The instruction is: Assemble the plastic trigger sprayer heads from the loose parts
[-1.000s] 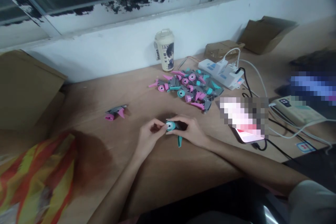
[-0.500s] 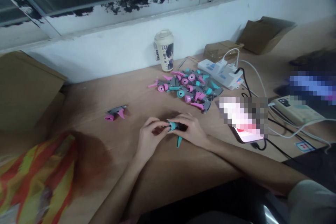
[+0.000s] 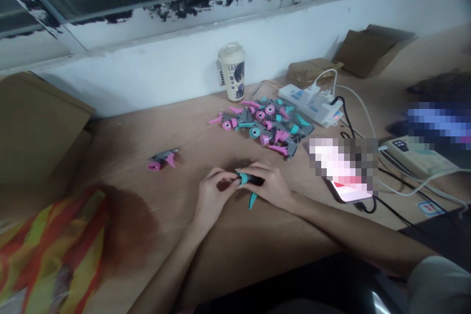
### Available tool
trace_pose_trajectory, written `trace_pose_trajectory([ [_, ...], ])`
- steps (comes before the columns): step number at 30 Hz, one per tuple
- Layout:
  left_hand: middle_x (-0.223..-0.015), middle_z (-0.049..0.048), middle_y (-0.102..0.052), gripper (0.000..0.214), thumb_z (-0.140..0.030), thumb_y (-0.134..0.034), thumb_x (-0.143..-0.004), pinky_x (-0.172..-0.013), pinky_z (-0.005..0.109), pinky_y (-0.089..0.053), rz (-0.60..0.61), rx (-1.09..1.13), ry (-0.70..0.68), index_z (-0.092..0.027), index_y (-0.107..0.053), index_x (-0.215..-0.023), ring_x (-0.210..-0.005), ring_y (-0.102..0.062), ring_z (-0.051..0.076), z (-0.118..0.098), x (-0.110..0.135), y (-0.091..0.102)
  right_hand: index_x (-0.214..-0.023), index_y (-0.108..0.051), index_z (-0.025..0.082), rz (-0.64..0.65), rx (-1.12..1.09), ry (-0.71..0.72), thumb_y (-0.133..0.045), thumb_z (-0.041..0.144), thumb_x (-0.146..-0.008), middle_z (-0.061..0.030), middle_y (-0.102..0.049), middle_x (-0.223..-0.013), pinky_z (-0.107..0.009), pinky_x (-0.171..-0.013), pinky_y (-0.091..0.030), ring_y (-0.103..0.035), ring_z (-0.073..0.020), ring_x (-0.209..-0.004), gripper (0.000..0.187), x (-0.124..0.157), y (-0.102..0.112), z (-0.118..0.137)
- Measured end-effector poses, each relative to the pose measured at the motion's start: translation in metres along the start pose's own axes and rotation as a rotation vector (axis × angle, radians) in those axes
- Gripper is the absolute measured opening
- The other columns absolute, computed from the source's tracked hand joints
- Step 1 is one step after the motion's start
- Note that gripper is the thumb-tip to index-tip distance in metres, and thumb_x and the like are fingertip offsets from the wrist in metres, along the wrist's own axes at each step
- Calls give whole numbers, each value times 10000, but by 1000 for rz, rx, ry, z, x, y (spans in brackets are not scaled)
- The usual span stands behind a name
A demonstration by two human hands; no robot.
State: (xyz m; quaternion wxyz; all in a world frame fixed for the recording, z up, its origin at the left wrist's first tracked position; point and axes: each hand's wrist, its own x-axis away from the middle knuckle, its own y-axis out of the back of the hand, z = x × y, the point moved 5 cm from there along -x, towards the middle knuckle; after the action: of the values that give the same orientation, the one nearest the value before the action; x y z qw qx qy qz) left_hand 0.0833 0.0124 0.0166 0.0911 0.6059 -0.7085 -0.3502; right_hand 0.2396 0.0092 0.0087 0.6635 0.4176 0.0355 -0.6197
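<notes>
Both hands meet over the wooden table (image 3: 228,250) around a teal and grey spray-trigger head (image 3: 247,183). My right hand (image 3: 270,185) grips its grey body, and the teal trigger hangs down below the fingers. My left hand (image 3: 212,195) pinches the teal round cap end with thumb and fingertips. A finished pink and grey trigger head (image 3: 162,159) lies alone to the left. A heap of pink, teal and grey trigger heads (image 3: 265,125) lies farther back, beyond my hands.
A coffee cup (image 3: 231,71) stands by the wall. A white power strip (image 3: 312,101) with cables sits at the right, next to a phone (image 3: 348,189) and a small device (image 3: 415,156). Cardboard boxes (image 3: 35,122) stand left and at the back right. A striped bag (image 3: 47,250) lies lower left.
The teal cap end, first facing the camera, has turned toward my left hand, whose fingers have closed further onto it. Both hands stay in the same spot.
</notes>
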Motion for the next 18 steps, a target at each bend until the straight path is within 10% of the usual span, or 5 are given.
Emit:
trace_pose_trajectory([
  [12,-617,-8,-580,148,-289,-595,-776,-542,224,-436,118,216,263,-167,-663,-727,-553,-537,112,8,2,-11,-1091,-640,272,-19,98,188,-630,266,-799,-20,-688,-902,-397,-876,-460,-593,-182,-847,292,1,-1,6],
  [18,-759,10,-586,80,-264,-663,-738,-595,222,-473,-50,63,62,-191,-675,-767,-637,-560,107,-1,3,-1,-1054,-655,274,13,111,172,-620,274,-804,-21,-685,-882,-392,-825,-470,-585,-189,-850,252,-1,-2,5],
])
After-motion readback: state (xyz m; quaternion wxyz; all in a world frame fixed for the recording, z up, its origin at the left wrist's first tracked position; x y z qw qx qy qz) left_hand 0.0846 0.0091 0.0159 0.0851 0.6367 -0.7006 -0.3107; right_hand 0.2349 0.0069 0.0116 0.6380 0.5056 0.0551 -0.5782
